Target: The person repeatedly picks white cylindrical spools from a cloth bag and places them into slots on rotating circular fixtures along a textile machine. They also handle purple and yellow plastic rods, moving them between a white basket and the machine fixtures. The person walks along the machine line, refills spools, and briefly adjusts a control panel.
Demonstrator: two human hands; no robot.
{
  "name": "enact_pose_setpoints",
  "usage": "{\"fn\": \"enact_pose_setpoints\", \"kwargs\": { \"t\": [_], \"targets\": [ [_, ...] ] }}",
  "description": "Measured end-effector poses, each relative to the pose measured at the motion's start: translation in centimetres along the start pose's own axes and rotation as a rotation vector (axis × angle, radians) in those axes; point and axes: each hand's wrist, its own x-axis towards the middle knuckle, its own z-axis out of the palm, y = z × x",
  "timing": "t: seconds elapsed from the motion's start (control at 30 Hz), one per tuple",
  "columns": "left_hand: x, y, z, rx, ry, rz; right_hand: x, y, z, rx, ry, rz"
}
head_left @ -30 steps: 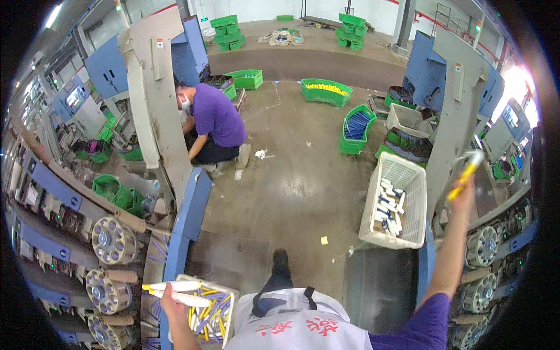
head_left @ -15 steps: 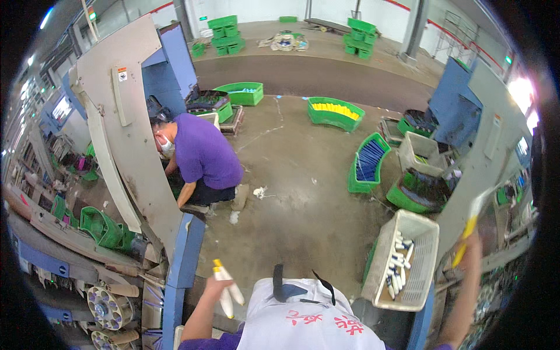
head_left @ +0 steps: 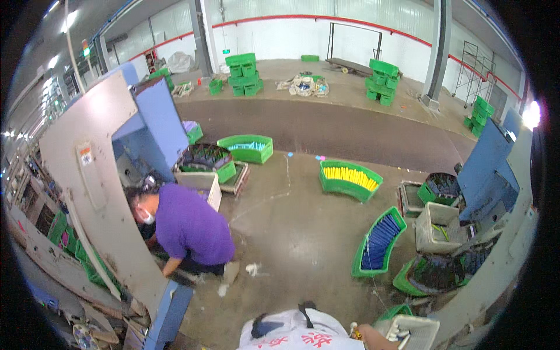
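Note:
My right hand (head_left: 373,336) is low in the picture, its fingers closed round a white yarn bobbin (head_left: 353,328) with a yellow end, mostly hidden by the hand and the lower edge. It is between my pale apron (head_left: 303,333) and a whitish plastic crate (head_left: 424,331). A few white bobbins (head_left: 399,333) show inside that crate, which the lower edge cuts off. My left hand is out of view.
A co-worker in a purple shirt (head_left: 189,224) crouches by the grey machine frame (head_left: 87,157) at left. Green crates of blue bobbins (head_left: 382,242) and yellow bobbins (head_left: 351,177) stand on the floor. A machine frame (head_left: 501,262) with more crates lines the right.
My view has tipped up, showing more of the far wall. My right hand has come in from the far right to beside my apron. My left hand, which held white bobbins, has left view.

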Motion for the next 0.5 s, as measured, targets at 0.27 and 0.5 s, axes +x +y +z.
{"fn": "enact_pose_setpoints", "kwargs": {
  "t": [0.27,0.5],
  "targets": [
    [3.1,42.3,4.8,-0.191,0.004,0.537,4.3,-30.8,4.5,-0.019,0.182,-0.43],
    [3.1,71.5,1.4,-0.237,0.02,0.945,9.9,-38.4,3.7,-0.539,0.144,-0.232]
  ]
}}
